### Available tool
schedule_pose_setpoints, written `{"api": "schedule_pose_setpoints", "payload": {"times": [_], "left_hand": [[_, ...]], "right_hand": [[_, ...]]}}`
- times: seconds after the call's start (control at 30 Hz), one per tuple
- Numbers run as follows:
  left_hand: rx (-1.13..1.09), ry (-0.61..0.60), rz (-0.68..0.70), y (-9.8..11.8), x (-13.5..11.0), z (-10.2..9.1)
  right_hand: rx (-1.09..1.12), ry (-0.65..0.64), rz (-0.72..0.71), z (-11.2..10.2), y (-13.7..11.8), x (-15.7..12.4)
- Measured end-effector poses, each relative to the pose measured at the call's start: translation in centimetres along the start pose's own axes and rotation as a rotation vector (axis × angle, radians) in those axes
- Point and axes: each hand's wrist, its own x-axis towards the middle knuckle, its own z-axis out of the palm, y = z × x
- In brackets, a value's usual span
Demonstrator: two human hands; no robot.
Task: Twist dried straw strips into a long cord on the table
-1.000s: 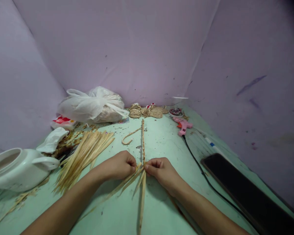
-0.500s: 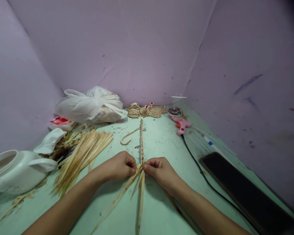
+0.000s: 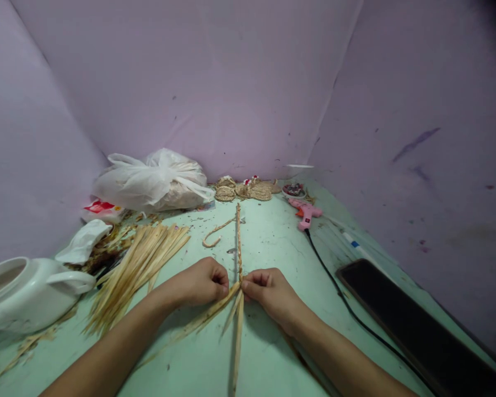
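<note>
A thin braid (image 3: 238,237) of dried straw-like strips runs straight away from me over the pale green tabletop. My left hand (image 3: 209,281) is closed in a pinch on a flat strip (image 3: 202,317) that leaves the braid's near end toward the lower left. On the other side, my right hand (image 3: 268,289) pinches at the near end of the braid, its fingertips against the crossing point. A loose strip (image 3: 238,342) hangs straight toward me between the hands, with a shorter one beside it. Another darker strip passes under my right wrist.
Left lie a bundle of dry strips (image 3: 138,270), a white ceramic pot (image 3: 28,292) and a white plastic bag (image 3: 152,182). A hooked braided piece (image 3: 215,234) and woven items (image 3: 252,190) are farther back. Right are a pink glue gun (image 3: 306,212), its black cord and a dark phone-like slab (image 3: 413,325).
The strip at my left hand has swung outward and up, now lying closer along my left forearm. Both hands stay nearly in place, still closed.
</note>
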Motion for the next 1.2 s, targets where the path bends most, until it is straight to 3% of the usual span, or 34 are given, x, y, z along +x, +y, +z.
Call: {"api": "schedule_pose_setpoints", "payload": {"times": [0.2,0.37,0.57,0.67,0.87,0.97,1.2], "left_hand": [[0.018,0.164,-0.055,1.3,-0.5,0.7],[-0.048,0.083,-0.128,2.2,-0.9,1.2],[-0.066,0.176,-0.120,2.0,-0.3,1.3],[-0.200,0.189,-0.162,2.0,0.1,1.3],[-0.411,0.091,-0.313,2.0,0.2,1.6],[-0.436,0.133,-0.309,1.9,0.3,2.2],[-0.202,0.348,-0.149,1.1,0.7,2.7]], "right_hand": [[0.009,-0.006,-0.011,0.0,0.3,0.1],[-0.003,0.005,-0.008,0.0,0.1,0.0],[0.006,0.000,-0.013,0.1,-0.2,-0.1],[-0.003,0.002,-0.024,0.1,-0.1,-0.1],[-0.034,0.012,-0.078,0.2,0.2,-0.2],[-0.007,0.026,-0.037,0.2,0.0,-0.4],[0.147,0.039,0.090,0.0,-0.9,-0.7]]}}
